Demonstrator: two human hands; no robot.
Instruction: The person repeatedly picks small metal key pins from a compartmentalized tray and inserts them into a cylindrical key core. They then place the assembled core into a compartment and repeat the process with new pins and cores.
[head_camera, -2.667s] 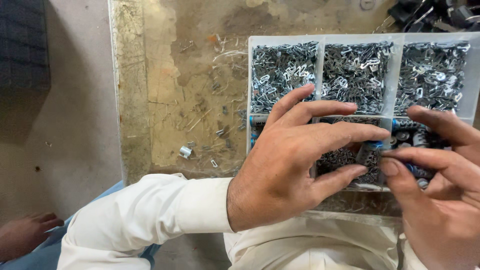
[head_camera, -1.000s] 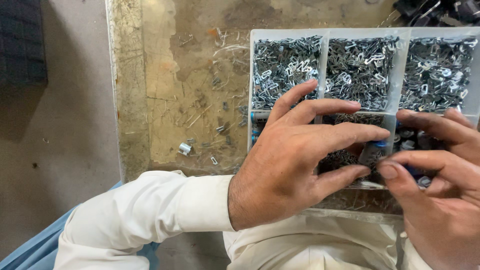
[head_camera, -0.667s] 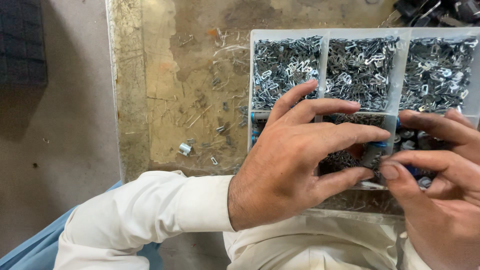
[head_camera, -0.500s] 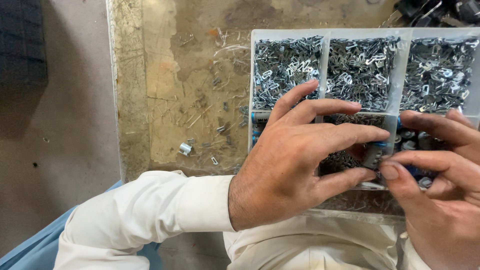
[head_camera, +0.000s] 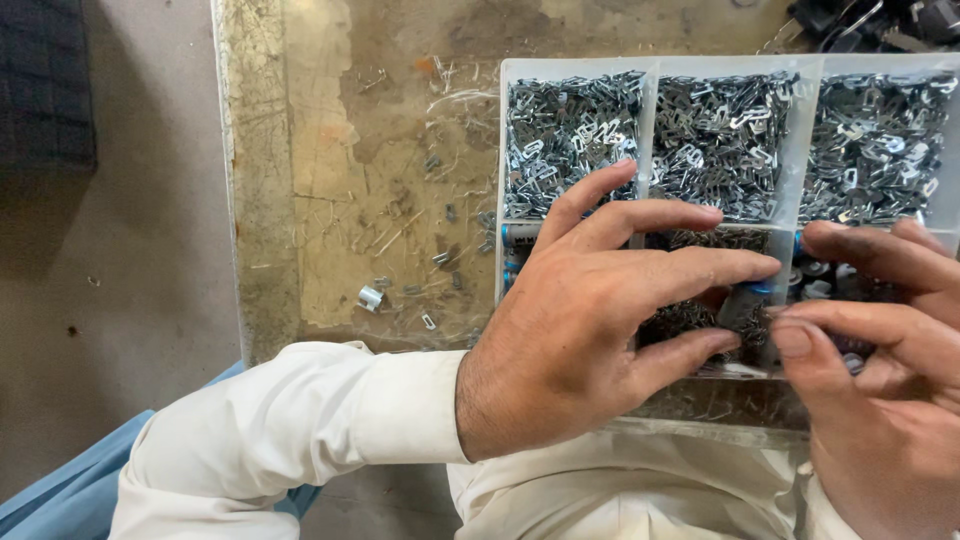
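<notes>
My left hand (head_camera: 590, 330) lies spread over the near row of a clear plastic compartment box (head_camera: 503, 150). Its fingertips meet the fingers of my right hand (head_camera: 880, 400), which comes in from the lower right. Between the two sets of fingertips sits a small dark cylindrical part with a blue end (head_camera: 745, 303), held from both sides just above the middle near compartment. My left thumb is hidden under the palm. The far compartments hold heaps of small silver metal clips (head_camera: 720, 135).
The box rests on a worn, stained bench top (head_camera: 390, 200) with loose clips and a small silver ferrule (head_camera: 370, 297) scattered left of it. The bench's left edge (head_camera: 240, 200) drops to a grey floor. Dark tools lie at the far right corner (head_camera: 880, 20).
Both hands stay over the near compartments with the small part between their fingertips; the fingers shift only slightly. The view has drifted a little.
</notes>
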